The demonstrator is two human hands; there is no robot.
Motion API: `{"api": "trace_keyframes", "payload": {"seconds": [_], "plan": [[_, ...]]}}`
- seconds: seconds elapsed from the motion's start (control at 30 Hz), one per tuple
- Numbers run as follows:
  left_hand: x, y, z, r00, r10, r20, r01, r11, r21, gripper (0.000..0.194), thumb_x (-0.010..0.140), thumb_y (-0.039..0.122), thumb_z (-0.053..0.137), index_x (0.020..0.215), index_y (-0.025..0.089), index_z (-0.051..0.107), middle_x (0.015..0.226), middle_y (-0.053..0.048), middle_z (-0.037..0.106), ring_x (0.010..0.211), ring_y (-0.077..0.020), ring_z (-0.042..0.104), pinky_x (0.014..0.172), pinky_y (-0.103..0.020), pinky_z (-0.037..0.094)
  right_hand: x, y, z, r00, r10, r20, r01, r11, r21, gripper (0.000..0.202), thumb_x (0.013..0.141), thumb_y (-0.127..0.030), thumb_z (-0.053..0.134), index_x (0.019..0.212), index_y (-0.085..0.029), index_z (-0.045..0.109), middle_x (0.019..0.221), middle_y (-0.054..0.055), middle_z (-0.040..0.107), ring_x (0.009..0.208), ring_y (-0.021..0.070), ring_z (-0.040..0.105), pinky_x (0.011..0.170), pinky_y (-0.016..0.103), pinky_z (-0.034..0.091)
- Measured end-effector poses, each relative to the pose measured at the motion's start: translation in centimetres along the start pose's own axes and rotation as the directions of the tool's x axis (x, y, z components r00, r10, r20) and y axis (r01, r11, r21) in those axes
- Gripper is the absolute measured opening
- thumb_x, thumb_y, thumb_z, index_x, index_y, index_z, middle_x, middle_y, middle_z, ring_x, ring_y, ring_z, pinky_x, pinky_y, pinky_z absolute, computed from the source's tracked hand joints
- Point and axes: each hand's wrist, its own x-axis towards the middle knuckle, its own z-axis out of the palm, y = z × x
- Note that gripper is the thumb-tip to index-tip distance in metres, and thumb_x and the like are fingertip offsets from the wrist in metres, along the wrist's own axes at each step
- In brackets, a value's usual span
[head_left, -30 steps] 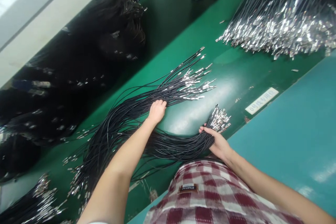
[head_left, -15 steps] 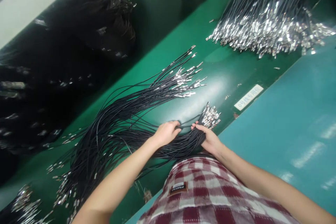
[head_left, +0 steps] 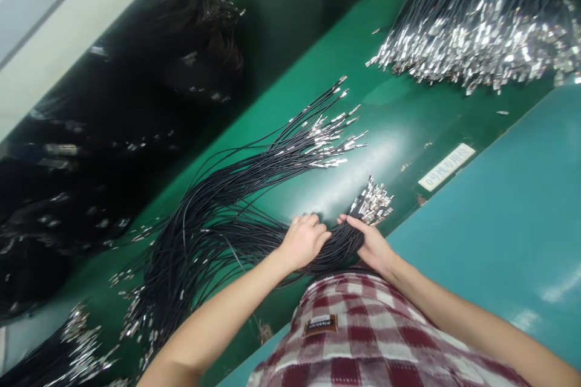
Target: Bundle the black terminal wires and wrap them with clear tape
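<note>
Beside my apron, my right hand (head_left: 373,246) is wrapped round a bundle of black cables (head_left: 338,246), just below its cluster of silver metal ends (head_left: 374,202). My left hand (head_left: 305,240) lies on the same bundle to the left, its fingers curled over the cables; whether it grips any of them is hidden. Farther back, a looser group of black cables (head_left: 254,172) rests on the green table, its silver tips pointing right. Both groups run together into a dark tangle at the left.
A large pile of cables with silver ends (head_left: 481,42) lies at the back right. More dark cables (head_left: 136,97) fill the left side, with another bunch (head_left: 75,344) at bottom left. A white label (head_left: 446,167) sticks near the edge of the green table (head_left: 318,54).
My left hand has slid right along the bundle, nearer my right hand, and its fingers have curled over. The loose strands near it now lie with the bundle. The view has shifted slightly.
</note>
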Motion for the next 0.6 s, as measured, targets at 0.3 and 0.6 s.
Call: {"api": "trace_keyframes", "payload": {"seconds": [0.3, 0.6], "plan": [[6.4, -10.8, -1.5, 0.91, -0.343, -0.235, 0.385, 0.907, 0.168, 0.019, 0.093, 0.01, 0.041, 0.097, 0.013, 0.059, 0.106, -0.016, 0.061, 0.103, -0.0274, 0.056, 0.092, -0.041, 0.045, 0.5, -0.1, -0.4, 0.999, 0.051, -0.017, -0.05, 0.997, 0.05, 0.02, 0.063, -0.016, 0.085, 0.08, -0.015, 0.073, 0.081, 0.004, 0.074, 0.073, 0.0175, 0.069, 0.069, 0.024, 0.059], [2.8, -8.3, -1.6, 0.959, -0.199, -0.2, 0.209, 0.977, 0.033, 0.013, 0.094, 0.016, 0.042, 0.087, 0.017, 0.053, 0.092, -0.009, 0.057, 0.091, -0.0229, 0.054, 0.085, -0.036, 0.046, 0.1, -0.2, 0.3, 0.999, 0.025, -0.029, -0.021, 0.994, 0.108, 0.034, 0.06, -0.012, 0.084, 0.091, -0.019, 0.07, 0.085, 0.002, 0.074, 0.078, 0.0172, 0.07, 0.072, 0.024, 0.06]]}}
